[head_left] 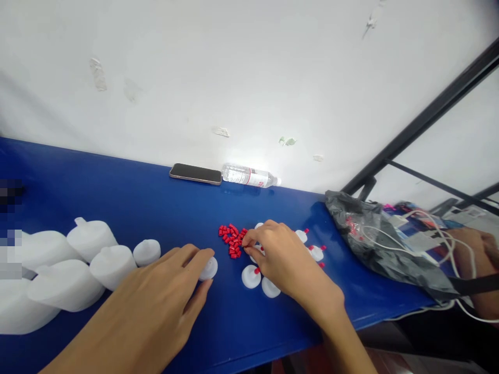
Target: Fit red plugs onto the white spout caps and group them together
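Between the thumb and fingers of my left hand (pixel 156 301) is a round white plastic lid (pixel 209 268) with a nozzle, held just above or on the blue table. My right hand (pixel 278 254) has its thumb and index finger pinched together at the right edge of a pile of small red caps (pixel 232 239), seemingly on one of them; the fingertips partly hide it. Under and around that hand lie several white lids with red tips, such as the white lid (pixel 251 277) in front. To the left, stacks of nested white lids (pixel 68 285) lie on their sides.
A phone (pixel 195 174) and a plastic bottle (pixel 249 176) lie along the wall. At the right, a dark plastic bag (pixel 374 254) sits with white cables (pixel 424 244) and clutter. Another person's arm (pixel 475 259) shows at the far right edge. The blue table (pixel 249 332) ends in front.
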Available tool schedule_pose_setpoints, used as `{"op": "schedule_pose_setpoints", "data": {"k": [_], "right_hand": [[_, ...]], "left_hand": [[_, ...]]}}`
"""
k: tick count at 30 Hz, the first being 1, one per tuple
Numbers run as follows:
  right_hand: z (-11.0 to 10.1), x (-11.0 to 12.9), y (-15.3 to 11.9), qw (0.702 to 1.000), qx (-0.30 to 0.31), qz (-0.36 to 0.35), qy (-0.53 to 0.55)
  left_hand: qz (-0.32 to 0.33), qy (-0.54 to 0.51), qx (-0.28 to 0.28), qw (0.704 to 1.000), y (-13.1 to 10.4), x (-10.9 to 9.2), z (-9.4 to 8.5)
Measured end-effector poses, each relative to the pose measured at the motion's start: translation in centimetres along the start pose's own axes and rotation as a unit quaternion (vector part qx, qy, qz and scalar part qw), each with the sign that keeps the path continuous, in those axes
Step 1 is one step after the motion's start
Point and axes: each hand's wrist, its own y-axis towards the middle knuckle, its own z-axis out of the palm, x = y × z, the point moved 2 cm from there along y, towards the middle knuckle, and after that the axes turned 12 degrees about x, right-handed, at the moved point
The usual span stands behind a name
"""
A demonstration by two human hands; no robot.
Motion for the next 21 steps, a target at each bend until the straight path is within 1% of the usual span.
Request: {"op": "schedule_pose_setpoints", "data": {"k": [3, 6, 8, 10, 13, 15, 18, 21], "right_hand": [[-0.2, 0.2, 0.1, 1.0, 0.007, -0.002, -0.011], [-0.2, 0.1, 0.0, 0.999, 0.005, -0.028, -0.014], [-0.3, -0.1, -0.2, 0.998, -0.019, -0.056, 0.019], [-0.7, -0.3, -0.8, 0.99, -0.063, -0.082, 0.092], [-1.4, -0.2, -2.1, 0.96, -0.13, -0.124, 0.216], [-1.6, 0.2, -2.8, 0.934, -0.161, -0.149, 0.281], [-1.4, 1.3, -3.3, 0.904, -0.173, -0.165, 0.353], [-0.7, 2.5, -3.1, 0.888, -0.172, -0.174, 0.389]], "left_hand": [[0.012, 0.006, 0.005, 1.0, 0.0, -0.1, -0.1], [0.012, 0.013, -0.006, 1.0, 0.0, -0.1, -0.3], [0.008, 0.01, -0.009, 1.0, 0.0, -0.2, -0.4], [0.001, 0.003, -0.011, 1.0, 0.2, -0.4, -0.5], [-0.011, -0.007, -0.015, 1.0, 0.4, -0.5, -0.7], [-0.021, -0.017, -0.018, 0.999, 0.3, -0.5, -0.7], [-0.03, -0.045, -0.003, 0.999, 0.2, -0.4, -0.5], [-0.029, -0.055, 0.011, 0.998, 0.1, -0.5, -0.4]]}}
